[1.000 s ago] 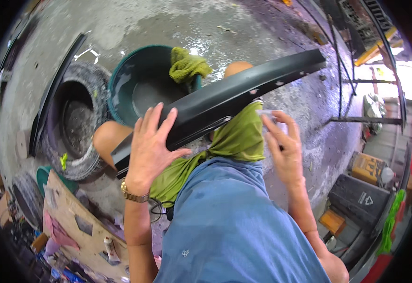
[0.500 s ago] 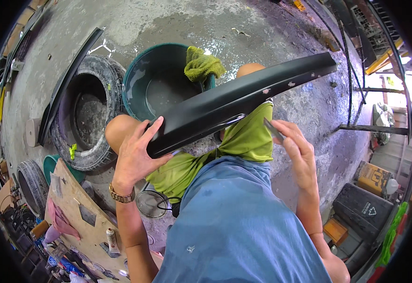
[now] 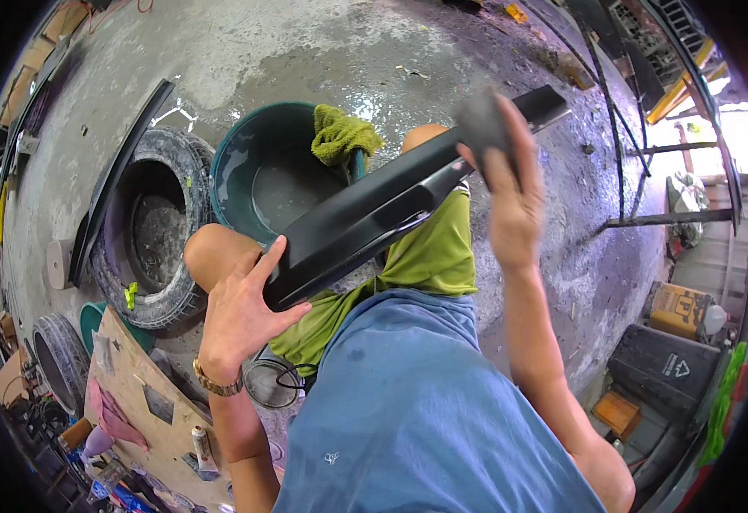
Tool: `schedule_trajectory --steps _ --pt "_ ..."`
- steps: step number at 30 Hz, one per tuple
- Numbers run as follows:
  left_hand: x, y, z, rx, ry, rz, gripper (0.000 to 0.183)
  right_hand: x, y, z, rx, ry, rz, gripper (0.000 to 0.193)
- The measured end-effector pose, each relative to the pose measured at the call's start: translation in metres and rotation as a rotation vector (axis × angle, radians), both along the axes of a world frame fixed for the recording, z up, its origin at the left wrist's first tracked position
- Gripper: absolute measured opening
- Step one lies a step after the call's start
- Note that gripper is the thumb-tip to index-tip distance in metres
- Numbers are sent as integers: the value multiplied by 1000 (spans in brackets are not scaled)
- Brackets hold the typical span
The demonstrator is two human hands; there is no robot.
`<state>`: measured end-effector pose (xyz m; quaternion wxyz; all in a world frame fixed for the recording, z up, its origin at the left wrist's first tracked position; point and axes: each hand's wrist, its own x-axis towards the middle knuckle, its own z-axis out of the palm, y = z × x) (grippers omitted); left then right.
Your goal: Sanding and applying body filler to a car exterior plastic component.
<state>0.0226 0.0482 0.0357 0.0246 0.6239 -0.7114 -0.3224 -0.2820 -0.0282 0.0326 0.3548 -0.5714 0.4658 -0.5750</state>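
Note:
A long black plastic car trim panel (image 3: 352, 218) lies slantwise across my knees, its far end up to the right. My left hand (image 3: 241, 312) grips its near left end, fingers along the top edge and thumb along the bottom edge. Over the panel's far right part, my right hand (image 3: 515, 192) holds a dark grey piece of sandpaper (image 3: 481, 124), blurred by motion. Hand and sandpaper hide part of the panel there, and I cannot tell whether the sandpaper touches it.
Beyond my knees stands a green tub (image 3: 254, 128) of water, a yellow-green towel (image 3: 340, 135) over its rim. Left of it are a worn tyre (image 3: 194, 162) and a long black strip (image 3: 121, 171). A wooden board (image 3: 130, 385) lies lower left; a black crate (image 3: 660, 363) sits right.
My right hand has moved up and forward with the sandpaper, from beside the panel to over its far end. The panel's far end has shifted left a little; my left hand keeps its grip.

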Motion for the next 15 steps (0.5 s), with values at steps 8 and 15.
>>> schedule_trajectory --steps 8,15 --pt "-29 23 11 -324 -243 11 94 127 -57 -28 -450 429 64 54" --pt "-20 28 6 -10 -161 -14 79 240 2 -5 -519 141 174 59"
